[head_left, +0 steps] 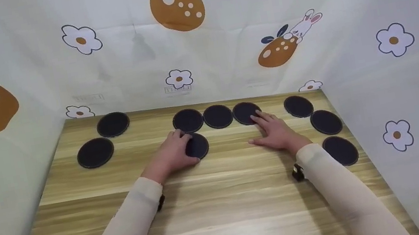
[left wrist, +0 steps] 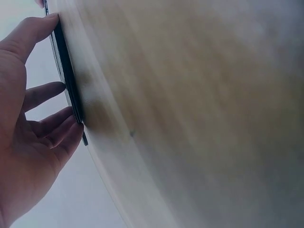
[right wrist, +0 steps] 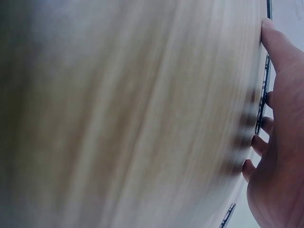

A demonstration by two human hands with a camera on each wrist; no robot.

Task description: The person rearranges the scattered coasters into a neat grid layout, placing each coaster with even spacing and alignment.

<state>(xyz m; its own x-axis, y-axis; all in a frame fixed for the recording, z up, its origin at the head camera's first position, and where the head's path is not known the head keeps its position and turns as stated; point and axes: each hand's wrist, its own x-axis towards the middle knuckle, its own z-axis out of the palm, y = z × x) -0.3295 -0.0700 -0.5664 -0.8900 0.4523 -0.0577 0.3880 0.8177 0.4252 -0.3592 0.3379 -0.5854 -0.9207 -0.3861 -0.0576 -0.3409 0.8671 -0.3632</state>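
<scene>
Here, left hand (head_left: 172, 153) grips disc (head_left: 198, 145); spread right hand (head_left: 275, 131) touches 2nd disc (head_left: 243, 113); 7 others (head_left: 218, 116).

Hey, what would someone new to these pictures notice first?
Probably the dark round discs scattered along the far part and right side of the wood-grain table. Next, the two hands among them: the left hand at the disc below the middle row, the right hand touching that row's right end. Behind, rabbits on orange fruit brighten the pale hanging.
</scene>
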